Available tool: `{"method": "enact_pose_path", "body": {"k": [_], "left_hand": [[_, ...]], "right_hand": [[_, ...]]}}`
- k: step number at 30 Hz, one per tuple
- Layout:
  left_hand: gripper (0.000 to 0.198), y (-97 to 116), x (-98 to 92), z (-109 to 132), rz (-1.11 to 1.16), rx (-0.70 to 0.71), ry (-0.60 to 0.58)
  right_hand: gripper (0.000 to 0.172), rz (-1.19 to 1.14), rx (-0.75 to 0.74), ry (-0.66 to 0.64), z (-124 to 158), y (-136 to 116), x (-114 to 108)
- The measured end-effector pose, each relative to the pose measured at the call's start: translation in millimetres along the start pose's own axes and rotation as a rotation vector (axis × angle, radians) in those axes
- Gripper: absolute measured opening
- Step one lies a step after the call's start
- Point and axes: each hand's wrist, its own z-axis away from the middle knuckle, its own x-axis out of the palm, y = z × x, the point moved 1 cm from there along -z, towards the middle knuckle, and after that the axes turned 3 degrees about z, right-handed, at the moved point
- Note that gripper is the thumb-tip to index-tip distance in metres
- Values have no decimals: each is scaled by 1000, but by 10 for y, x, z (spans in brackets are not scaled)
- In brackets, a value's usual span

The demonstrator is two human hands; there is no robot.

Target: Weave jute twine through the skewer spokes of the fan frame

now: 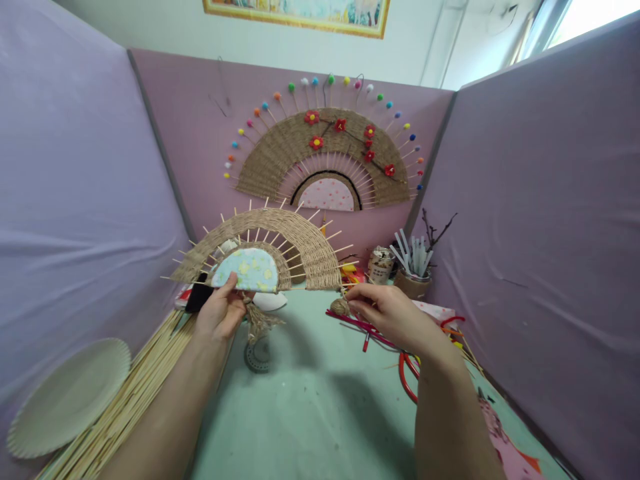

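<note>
I hold up a half-round woven fan (pixel 300 243) of tan twine on thin wooden sticks, with a pale blue and yellow patterned centre (pixel 246 270). My left hand (pixel 220 312) is closed on the bottom edge of that centre, thumb on its front. My right hand (pixel 387 312) pinches the loose twine end and a small twine bundle (pixel 341 307) at the fan's lower right corner. Frayed twine (pixel 259 321) hangs beneath the fan.
A finished fan (pixel 327 157) with red flowers and coloured pom-pom sticks is pinned to the purple back wall. A paper plate (pixel 65 397) and bamboo sticks (pixel 135 393) lie left. A cup of white sticks (pixel 413 270), a jar (pixel 381 265) and red scissors (pixel 407 373) sit right.
</note>
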Motion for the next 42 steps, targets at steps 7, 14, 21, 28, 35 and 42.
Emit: {"method": "enact_pose_path", "body": {"k": [7,14,21,28,35,42], "left_hand": [[36,32,41,57,15,-86,5],[29,35,19,56,-39,-143,15],[25,80,-85,-51,-109,-108,25],[21,91,-90,-41,-168,-113,-6],[28,94,-100,-60,-129,-169,11],[27,77,-48,-7,-106,-208,-36]], "right_hand": [[23,-126,-34,22,-86,76,43],[29,-129,60,201,-140,121,68],[26,-98,81,327,-84,112,-21],[16,-86,70,231,-78,197,-25],[17,-178,29,173,-56,272,-50],[21,-253,53,218,-132,209,23]]}}
